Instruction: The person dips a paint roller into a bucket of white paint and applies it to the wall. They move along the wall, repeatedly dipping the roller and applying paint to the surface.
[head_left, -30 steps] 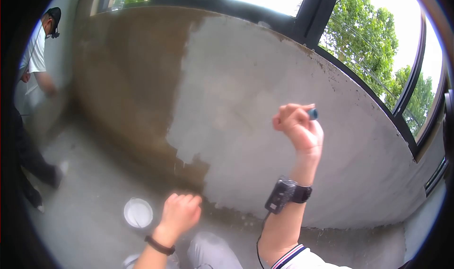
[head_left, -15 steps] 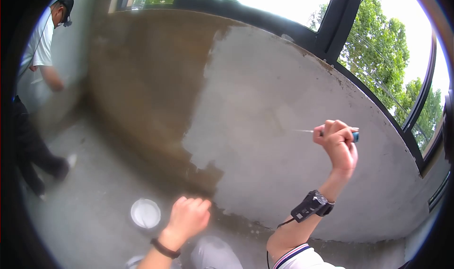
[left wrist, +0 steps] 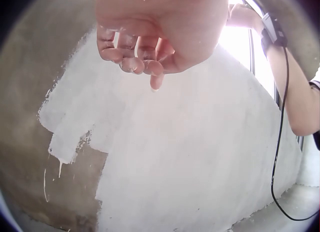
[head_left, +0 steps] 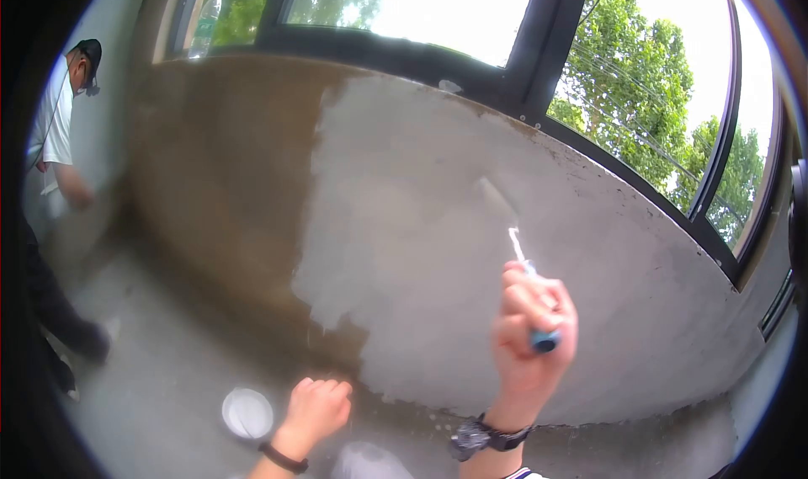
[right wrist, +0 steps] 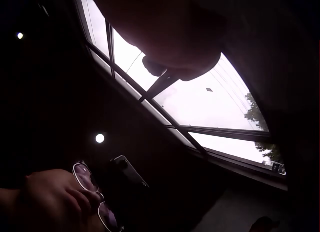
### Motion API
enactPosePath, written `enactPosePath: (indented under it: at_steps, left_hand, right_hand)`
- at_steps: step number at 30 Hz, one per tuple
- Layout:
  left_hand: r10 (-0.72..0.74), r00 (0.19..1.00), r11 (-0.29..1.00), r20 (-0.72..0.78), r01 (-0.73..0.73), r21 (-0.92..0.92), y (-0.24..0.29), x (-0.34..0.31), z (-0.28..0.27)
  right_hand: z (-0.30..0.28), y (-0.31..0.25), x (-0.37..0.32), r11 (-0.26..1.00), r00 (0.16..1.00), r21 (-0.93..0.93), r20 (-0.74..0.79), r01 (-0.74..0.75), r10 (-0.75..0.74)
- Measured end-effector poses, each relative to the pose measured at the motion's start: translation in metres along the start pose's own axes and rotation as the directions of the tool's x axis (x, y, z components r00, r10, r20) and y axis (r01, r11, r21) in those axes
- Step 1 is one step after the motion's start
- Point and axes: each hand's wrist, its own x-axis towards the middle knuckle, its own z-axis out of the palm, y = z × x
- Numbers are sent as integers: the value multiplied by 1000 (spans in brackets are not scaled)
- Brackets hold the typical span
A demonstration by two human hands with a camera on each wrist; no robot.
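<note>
My right hand [head_left: 534, 323] grips the blue handle of a paint roller [head_left: 501, 199] in the head view. The roller's pale sleeve lies against the wall above the hand, blurred, with its white rod running down to the fist. The wall [head_left: 404, 201] is coated pale grey on the right and bare brown on the left, with a ragged border. My left hand [left wrist: 150, 42] hangs in front of the wall, its fingers loosely curled around nothing. In the right wrist view the right hand [right wrist: 170, 37] is a dark shape against the window.
A white bucket [head_left: 247, 412] stands on the floor left of my left hand. Another person [head_left: 63, 134] works at the far left wall. Dark-framed windows [head_left: 421, 24] run above the wall, with a plastic bottle [head_left: 206, 26] on the sill. A cable [left wrist: 277, 167] hangs from my right arm.
My right hand swung right, then came back left and lower, turning so the roller points up along the wall. My left hand stays low, loosely curled. The head view has shifted.
</note>
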Motion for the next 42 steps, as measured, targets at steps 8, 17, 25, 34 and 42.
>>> enactPosePath:
  at_steps: [8, 17, 25, 34, 42]
  left_hand:
    - [-46, 999, 998, -11, 45, -31, 3, -19, -10]
    - [-148, 989, 981, 0, 147, -124, 24, -11, -55]
    - [-67, 997, 982, -29, 61, -178, 33, -1, -54]
    - [57, 985, 995, -161, -69, -73, 17, -5, -42]
    - [92, 986, 988, -142, -107, -107, 9, -13, -23]
  right_hand:
    - [-183, 0, -2, 584, 949, -811, -149, 43, -278]
    - [-262, -19, 1, -13, 850, -999, -26, -39, -525]
    - [-113, -44, 88, -28, 895, -997, 76, 72, -440]
    - [-266, -17, 5, -321, 864, -925, -14, -202, -503]
    - [-172, 1, 70, -340, 857, -934, 82, -113, -509]
